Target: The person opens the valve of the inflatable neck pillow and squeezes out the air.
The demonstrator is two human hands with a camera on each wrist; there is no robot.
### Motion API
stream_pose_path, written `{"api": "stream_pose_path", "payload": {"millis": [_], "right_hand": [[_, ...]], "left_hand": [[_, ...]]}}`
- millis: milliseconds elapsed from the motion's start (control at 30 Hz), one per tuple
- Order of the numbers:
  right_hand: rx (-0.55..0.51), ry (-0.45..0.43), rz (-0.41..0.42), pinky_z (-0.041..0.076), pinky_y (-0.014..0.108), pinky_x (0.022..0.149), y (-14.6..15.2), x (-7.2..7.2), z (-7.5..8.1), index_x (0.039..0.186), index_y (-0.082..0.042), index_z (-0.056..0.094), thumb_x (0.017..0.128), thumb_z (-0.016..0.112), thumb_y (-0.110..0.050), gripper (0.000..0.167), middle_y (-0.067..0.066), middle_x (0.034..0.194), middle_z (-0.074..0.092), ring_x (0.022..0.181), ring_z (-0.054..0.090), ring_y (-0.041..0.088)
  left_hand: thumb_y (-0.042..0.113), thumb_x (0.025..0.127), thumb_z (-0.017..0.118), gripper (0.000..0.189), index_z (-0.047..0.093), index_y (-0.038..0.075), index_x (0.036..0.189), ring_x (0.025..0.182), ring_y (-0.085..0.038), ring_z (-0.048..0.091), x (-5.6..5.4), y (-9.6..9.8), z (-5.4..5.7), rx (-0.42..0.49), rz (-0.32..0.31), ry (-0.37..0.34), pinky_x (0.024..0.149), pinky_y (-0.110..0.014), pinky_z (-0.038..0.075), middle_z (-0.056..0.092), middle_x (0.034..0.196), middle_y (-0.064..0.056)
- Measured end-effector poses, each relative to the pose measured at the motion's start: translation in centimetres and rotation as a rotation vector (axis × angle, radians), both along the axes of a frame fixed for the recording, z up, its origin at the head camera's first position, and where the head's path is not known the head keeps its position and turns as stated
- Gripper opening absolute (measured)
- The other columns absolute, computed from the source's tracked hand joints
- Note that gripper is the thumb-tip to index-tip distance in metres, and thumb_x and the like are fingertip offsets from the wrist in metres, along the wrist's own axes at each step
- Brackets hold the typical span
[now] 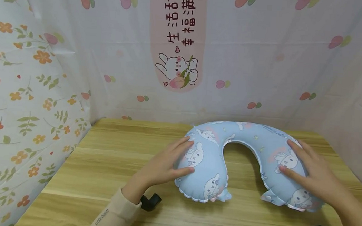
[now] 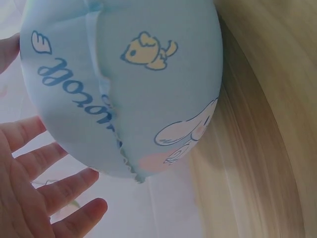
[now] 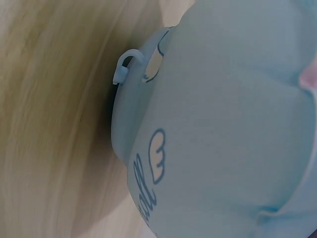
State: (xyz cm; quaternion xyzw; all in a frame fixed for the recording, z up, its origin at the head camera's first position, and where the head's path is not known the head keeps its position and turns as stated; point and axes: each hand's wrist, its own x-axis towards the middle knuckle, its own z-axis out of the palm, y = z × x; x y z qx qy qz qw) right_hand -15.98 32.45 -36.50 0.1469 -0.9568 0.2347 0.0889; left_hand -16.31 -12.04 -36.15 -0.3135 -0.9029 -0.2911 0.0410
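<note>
A light blue inflatable U-shaped neck pillow (image 1: 245, 132), printed with white cartoon characters, stands puffed up on the wooden table. Its rounded ends point toward me. My left hand (image 1: 165, 162) rests on the outer side of its left arm, thumb and fingers spread. On the right arm lies my right hand (image 1: 317, 175), also spread, with the thumb on top. In the left wrist view, extended fingers (image 2: 64, 191) lie beside the pillow's edge. The right wrist view has a small light blue valve (image 3: 119, 74) on the pillow's underside; no hand shows there.
The wood-grain table (image 1: 103, 156) reaches back to a white patterned cloth (image 1: 116, 53). Flower-printed cloth (image 1: 23, 100) hangs at the left. Black wrist mounts (image 1: 150, 201) show beneath both wrists.
</note>
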Motion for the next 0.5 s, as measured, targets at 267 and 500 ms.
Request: {"api": "stream_pose_path", "payload": {"millis": [267, 500], "right_hand": [[0.007, 0.015, 0.018, 0.015, 0.085, 0.096, -2.0, 0.0, 0.1, 0.160, -0.017, 0.022, 0.088, 0.071, -0.038, 0.089, 0.030, 0.159, 0.018, 0.132, 0.024, 0.068], [-0.003, 0.037, 0.026, 0.012, 0.084, 0.099, -3.9, 0.7, 0.2, 0.159, -0.014, 0.024, 0.088, 0.072, -0.039, 0.089, 0.030, 0.158, 0.019, 0.131, 0.022, 0.068]], "left_hand": [[0.048, 0.091, 0.067, 0.076, 0.034, 0.023, 0.155, 0.151, -0.024, 0.029, 0.7, -1.8, 0.4, 0.002, 0.020, -0.048, 0.117, -0.053, 0.034, 0.028, 0.164, 0.001], [0.049, 0.090, 0.068, 0.078, 0.035, 0.020, 0.155, 0.151, -0.025, 0.029, 1.3, -3.2, 0.7, -0.012, 0.029, -0.056, 0.118, -0.052, 0.032, 0.028, 0.164, -0.001]]}}
